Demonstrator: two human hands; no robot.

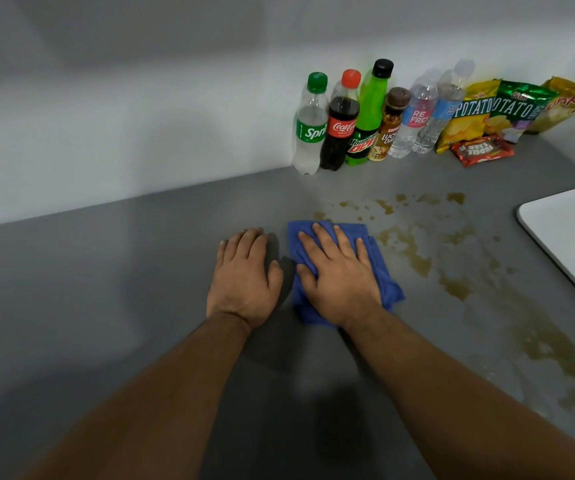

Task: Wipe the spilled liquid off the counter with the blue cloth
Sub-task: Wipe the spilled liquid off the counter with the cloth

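A crumpled blue cloth [384,275] lies on the grey counter [123,289] near the middle. My right hand [338,275] presses flat on top of it, fingers spread, covering most of it. My left hand [244,278] rests palm down on the bare counter just left of the cloth, holding nothing. Brownish spilled liquid [417,258] spreads to the right of the cloth, from small drops at the back down in streaks and patches toward the front right.
Several drink bottles [341,123] stand in a row against the white back wall. Snack bags [500,109] and a red wrapped bar [481,150] lie to their right. A white board [573,233] sits at the right edge.
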